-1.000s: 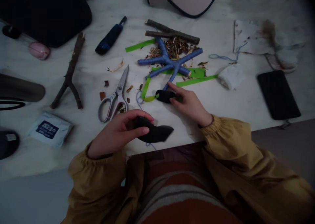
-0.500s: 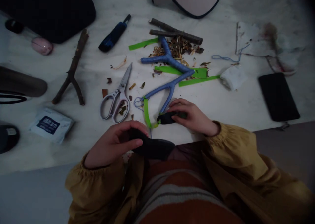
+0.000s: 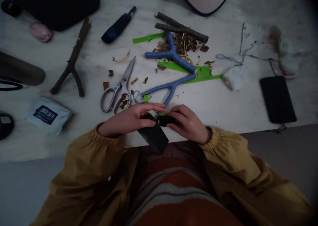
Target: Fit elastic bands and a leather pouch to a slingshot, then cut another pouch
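Note:
My left hand (image 3: pixel 131 118) is closed on a long black strip-like piece (image 3: pixel 156 138), which hangs toward the table's front edge; its exact kind is unclear in the dim light. Close beside it, the fingers of my right hand (image 3: pixel 189 124) pinch a small black piece (image 3: pixel 164 121). Just beyond both hands lies a forked stick wrapped in blue cord (image 3: pixel 171 85), a Y shape with its two prongs toward me. A bright green flat band (image 3: pixel 146 98) is attached at its left prong and partly hidden under my left fingers. Loose blue thread curls by that prong.
Scissors (image 3: pixel 121 85) lie left of the forked stick. Beyond are a second blue-wrapped fork (image 3: pixel 171 53), bark shavings (image 3: pixel 186 43), bare sticks (image 3: pixel 181 28) and a utility knife (image 3: pixel 118 27). A bare forked branch (image 3: pixel 72 62) and wipes packet (image 3: pixel 48 115) lie left, a phone (image 3: pixel 278 99) right.
My left hand has moved up and right, close to my right hand, and the long black piece has tilted with it. The view has shifted slightly; my right hand still holds the small black piece.

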Action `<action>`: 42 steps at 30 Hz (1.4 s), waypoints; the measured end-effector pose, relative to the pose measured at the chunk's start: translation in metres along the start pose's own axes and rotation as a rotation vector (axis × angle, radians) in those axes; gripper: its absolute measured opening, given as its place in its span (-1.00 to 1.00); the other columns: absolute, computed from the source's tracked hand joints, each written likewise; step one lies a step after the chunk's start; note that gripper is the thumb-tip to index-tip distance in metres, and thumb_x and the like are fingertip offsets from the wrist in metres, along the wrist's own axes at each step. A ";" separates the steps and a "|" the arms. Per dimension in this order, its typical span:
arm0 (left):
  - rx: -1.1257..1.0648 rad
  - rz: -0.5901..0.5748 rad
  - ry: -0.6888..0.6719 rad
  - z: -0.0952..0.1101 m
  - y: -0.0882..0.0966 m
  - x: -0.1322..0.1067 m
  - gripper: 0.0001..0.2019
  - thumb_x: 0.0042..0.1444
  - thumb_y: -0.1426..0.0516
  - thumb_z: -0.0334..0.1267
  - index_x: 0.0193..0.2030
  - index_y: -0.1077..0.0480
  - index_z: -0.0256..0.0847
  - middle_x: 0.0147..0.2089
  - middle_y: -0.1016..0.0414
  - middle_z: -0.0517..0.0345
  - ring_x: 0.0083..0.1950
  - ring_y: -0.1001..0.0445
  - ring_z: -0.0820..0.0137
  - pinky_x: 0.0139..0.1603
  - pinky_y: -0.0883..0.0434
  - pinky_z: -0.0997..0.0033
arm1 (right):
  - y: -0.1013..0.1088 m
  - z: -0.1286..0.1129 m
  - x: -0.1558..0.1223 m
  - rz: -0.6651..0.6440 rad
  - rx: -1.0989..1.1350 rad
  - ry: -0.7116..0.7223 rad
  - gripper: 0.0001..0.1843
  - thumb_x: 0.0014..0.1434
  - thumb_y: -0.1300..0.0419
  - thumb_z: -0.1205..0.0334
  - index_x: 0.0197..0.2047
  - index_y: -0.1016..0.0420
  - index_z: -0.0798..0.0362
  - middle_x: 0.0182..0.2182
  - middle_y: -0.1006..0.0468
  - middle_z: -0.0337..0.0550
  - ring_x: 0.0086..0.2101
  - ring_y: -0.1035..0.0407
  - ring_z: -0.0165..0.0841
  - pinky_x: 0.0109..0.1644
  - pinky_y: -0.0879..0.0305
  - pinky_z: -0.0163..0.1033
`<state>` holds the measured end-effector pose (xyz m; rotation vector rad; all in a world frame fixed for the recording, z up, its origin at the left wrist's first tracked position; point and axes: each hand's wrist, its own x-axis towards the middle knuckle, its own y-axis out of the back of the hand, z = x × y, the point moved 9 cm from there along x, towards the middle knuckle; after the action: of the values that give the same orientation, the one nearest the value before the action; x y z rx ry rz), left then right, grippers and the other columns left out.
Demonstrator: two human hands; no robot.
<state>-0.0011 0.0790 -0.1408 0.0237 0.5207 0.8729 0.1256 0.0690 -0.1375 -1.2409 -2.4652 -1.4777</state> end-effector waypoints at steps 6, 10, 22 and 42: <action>0.210 -0.206 -0.076 0.001 -0.010 0.022 -0.43 0.03 -0.12 -0.37 0.24 -0.27 -0.15 0.33 -0.24 0.08 0.36 -0.18 0.27 0.34 -0.13 0.25 | 0.021 -0.004 -0.017 0.062 0.052 -0.022 -0.67 0.22 -0.10 0.35 0.06 -0.38 0.03 -0.19 -0.52 -0.01 -0.19 -0.41 -0.27 -0.11 -0.40 -0.08; 0.116 -0.111 -0.074 0.006 0.008 0.036 -0.46 -0.03 -0.17 -0.41 0.17 -0.34 -0.19 0.28 -0.32 0.11 0.31 -0.26 0.33 0.28 -0.21 0.40 | 0.038 -0.012 -0.021 0.082 -0.032 0.116 -0.80 0.18 -0.17 0.38 -0.15 -0.48 -0.08 -0.30 -0.61 -0.22 -0.21 -0.45 -0.32 0.08 -0.20 0.06; 0.012 -0.030 -0.100 0.046 0.042 0.032 -0.61 0.16 0.08 -0.42 0.12 -0.31 -0.34 0.22 -0.41 0.23 0.11 -0.41 0.52 0.04 -0.35 0.60 | 0.024 0.004 -0.005 0.010 -0.056 0.022 -0.83 0.22 -0.17 0.21 -0.14 -0.53 0.03 -0.25 -0.61 -0.12 -0.23 -0.39 -0.29 -0.07 -0.22 -0.06; 0.353 -0.197 -0.131 -0.006 -0.002 -0.034 -0.62 0.11 -0.13 -0.33 0.10 -0.41 -0.06 0.29 -0.33 0.05 0.26 -0.34 0.27 0.23 -0.28 0.27 | 0.008 -0.006 -0.012 -0.003 -0.033 0.037 -0.81 0.17 -0.21 0.32 -0.17 -0.56 -0.11 -0.08 -0.61 -0.21 -0.01 -0.33 -0.20 0.04 -0.19 0.08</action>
<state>-0.0202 0.0515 -0.1316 0.3442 0.5393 0.5747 0.1366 0.0592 -0.1334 -1.2046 -2.4306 -1.5338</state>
